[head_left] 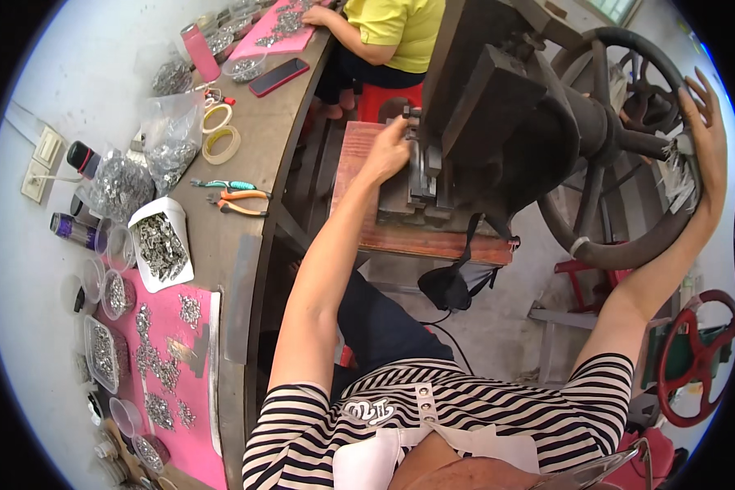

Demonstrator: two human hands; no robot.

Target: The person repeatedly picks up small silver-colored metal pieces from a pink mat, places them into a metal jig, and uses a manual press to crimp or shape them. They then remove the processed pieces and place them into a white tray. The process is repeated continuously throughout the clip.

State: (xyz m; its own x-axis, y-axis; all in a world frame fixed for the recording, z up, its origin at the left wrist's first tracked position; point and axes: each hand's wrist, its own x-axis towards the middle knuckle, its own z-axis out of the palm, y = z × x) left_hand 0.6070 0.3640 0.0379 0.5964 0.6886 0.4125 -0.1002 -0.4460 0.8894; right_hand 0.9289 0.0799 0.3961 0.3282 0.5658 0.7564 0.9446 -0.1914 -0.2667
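Note:
At the machine's bed, my left hand [389,150] is closed with bent fingers beside the metal fixture [423,173]. A small dark block [412,113] stands at its fingertips; what the fingers pinch, if anything, is too small to make out. My right hand [705,116] lies against the rim of a large dark handwheel [554,219], fingers stretched out and apart. White strips are tied round the rim below that hand. The wheel joins a heavy dark hand press [498,122], whose body hides part of the fixture. The press stands on a worn reddish wooden stand [433,243].
Left is a long workbench [257,175] with pliers [241,202], tape rolls [220,145], a phone [278,77] and a white tray [174,214] of small metal parts. More parts lie on a pink mat [202,392]. A co-worker in yellow [400,33] sits beyond. A red handwheel [668,367] stands right.

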